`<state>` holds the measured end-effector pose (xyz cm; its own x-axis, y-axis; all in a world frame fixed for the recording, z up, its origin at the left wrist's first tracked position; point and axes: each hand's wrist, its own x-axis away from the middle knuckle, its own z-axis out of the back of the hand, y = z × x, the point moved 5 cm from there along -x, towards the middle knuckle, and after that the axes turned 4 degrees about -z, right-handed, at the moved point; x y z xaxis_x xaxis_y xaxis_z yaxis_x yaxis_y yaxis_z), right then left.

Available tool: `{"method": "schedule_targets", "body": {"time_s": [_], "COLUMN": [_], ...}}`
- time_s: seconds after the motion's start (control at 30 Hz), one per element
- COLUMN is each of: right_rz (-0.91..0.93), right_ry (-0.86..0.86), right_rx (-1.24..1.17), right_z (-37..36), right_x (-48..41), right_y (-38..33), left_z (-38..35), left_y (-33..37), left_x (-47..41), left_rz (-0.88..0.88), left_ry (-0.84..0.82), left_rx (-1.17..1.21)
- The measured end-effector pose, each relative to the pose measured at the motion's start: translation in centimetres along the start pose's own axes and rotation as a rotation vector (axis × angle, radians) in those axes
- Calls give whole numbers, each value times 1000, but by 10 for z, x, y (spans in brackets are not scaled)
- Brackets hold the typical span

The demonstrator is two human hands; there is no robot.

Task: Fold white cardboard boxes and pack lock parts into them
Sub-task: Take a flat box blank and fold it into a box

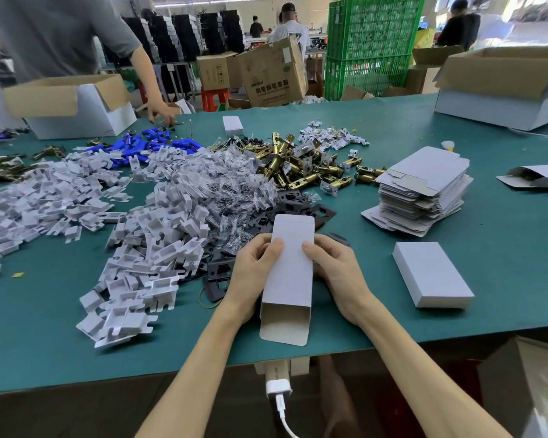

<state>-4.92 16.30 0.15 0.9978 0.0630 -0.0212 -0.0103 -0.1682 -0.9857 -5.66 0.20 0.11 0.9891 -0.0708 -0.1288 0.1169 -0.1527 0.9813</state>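
A person's left hand point(250, 273) and right hand point(336, 273) grip a white cardboard box point(290, 279) between curled fingers point(274, 248) over a green table point(45, 343), lock parts point(171, 200) heaped beyond the fingertips, green crates point(370, 42) and cartons point(272, 74) crowding the workshop behind.

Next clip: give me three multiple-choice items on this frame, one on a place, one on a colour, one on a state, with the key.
1. Where is the stack of flat boxes?
A. right of the held box
B. left of it
C. on the floor

2. What colour is the table?
A. red
B. teal
C. white

3. The held box's near end is:
A. taped shut
B. crushed flat
C. open

Key: 1 A, the stack lies on the table to the box's right; 2 B, the bare top is teal; 3 C, the flap sticks out and the inside shows.
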Motion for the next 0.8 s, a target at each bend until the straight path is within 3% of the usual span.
{"method": "schedule_targets", "body": {"time_s": [0.3, 0.8], "right_rz": [-3, 42], "right_ry": [-19, 24], "right_rx": [-12, -30], "right_z": [-1, 3], "right_x": [0, -1], "right_y": [1, -2], "left_z": [3, 3], "left_y": [-2, -2], "left_x": [0, -3], "left_rz": [24, -16], "left_ry": [57, -19], "left_rx": [18, 13]}}
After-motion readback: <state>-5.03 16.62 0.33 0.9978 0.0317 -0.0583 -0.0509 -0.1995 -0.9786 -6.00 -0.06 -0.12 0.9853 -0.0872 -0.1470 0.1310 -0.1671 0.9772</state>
